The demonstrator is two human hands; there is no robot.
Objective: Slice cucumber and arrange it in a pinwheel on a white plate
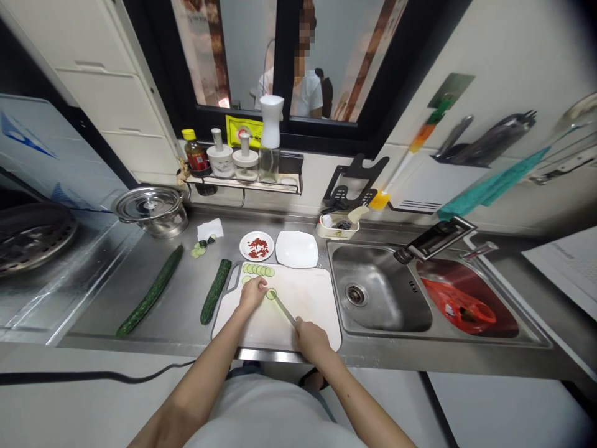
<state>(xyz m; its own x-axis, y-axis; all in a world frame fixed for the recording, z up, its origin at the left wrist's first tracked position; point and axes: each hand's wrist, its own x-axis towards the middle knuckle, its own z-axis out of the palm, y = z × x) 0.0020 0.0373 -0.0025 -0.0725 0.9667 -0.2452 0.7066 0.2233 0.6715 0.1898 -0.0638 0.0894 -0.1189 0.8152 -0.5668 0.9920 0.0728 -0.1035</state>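
A white cutting board (298, 311) lies on the steel counter in front of me. My right hand (312, 341) is wrapped round the handle of a kitchen knife (283, 307), its blade pointing up and left. The tip of the blade is at a thin cucumber slice (271, 294). Just left of that slice, my left hand (254, 294) has its fingers drawn together in a pinch; anything between them is too small to make out. Behind it, a row of overlapping cucumber slices (259, 270) lies along the board's far edge, with another slice partly showing beside my fingers.
Left of the board lie a whole cucumber (152, 292) and a shorter cucumber (216, 291). Behind it stand a plate of chopped red pieces (257, 247) and a white square plate (296, 249). A double sink (382, 289) with a red bag (459, 308) is to the right; a lidded pot (156, 211) stands back left.
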